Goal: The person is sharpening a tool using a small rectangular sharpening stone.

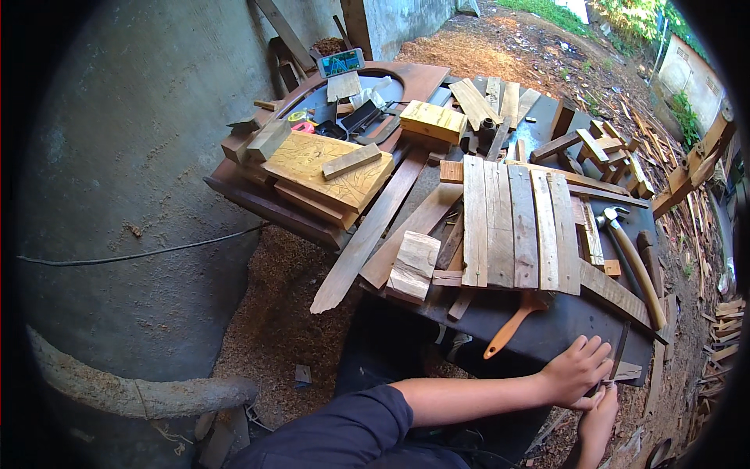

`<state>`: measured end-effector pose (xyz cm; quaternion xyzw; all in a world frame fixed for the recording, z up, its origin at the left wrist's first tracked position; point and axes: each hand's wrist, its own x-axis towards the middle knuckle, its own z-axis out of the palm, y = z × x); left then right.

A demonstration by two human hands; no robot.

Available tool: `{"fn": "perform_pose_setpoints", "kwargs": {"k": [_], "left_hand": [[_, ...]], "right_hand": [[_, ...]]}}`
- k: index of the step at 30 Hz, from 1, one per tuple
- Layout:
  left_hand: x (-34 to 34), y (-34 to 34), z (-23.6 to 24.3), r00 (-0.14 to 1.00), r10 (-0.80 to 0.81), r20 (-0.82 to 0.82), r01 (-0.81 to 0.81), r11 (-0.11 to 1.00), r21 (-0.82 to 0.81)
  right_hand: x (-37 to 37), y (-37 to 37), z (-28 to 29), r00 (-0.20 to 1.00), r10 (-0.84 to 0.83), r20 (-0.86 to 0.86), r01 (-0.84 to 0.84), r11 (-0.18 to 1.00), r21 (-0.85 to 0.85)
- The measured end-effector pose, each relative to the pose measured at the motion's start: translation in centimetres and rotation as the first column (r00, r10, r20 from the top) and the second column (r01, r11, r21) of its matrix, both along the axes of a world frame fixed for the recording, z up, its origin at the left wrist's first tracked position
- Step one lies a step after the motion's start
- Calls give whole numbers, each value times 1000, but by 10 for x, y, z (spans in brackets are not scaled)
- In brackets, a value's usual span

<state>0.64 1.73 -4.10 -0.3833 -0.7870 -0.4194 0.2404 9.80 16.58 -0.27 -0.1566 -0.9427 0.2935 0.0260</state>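
At the near right corner of the dark table (pixel 508 332), my two hands meet. My left hand (pixel 576 367) is closed, its fingers curled over something hidden from sight. Just below it, my right hand (pixel 598 418) is closed too, where a thin dark strip (pixel 622 344) runs down to its fingers. Whether the strip is a tool or a blade is too small to tell. A pale piece of wood (pixel 627 370) lies beside my fingers. Farther left, a brush with an orange handle (pixel 508 332) sticks out from under a slatted wooden panel (pixel 512 223).
A claw hammer (pixel 633 262) lies right of the panel. A wood block (pixel 414 266), a long board (pixel 367 234) and offcuts crowd the table. At the back left are a carved yellowish board (pixel 312 168) and a propped phone (pixel 341 63). A wall (pixel 141 156) rises at left.
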Motion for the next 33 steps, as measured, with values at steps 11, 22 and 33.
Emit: {"fn": "perform_pose_setpoints", "kwargs": {"k": [11,22,33], "left_hand": [[0,-2,3,999,-33,23,34,999,-12],[0,0,1,999,-25,21,25,1000,1],[-1,-1,3,1000,-4,-14,4,1000,11]], "right_hand": [[0,3,-8,993,-6,-118,3,1000,-31],[1,0,-3,999,-18,-34,16,998,-60],[0,-1,-6,998,-45,-38,44,998,-38]]}}
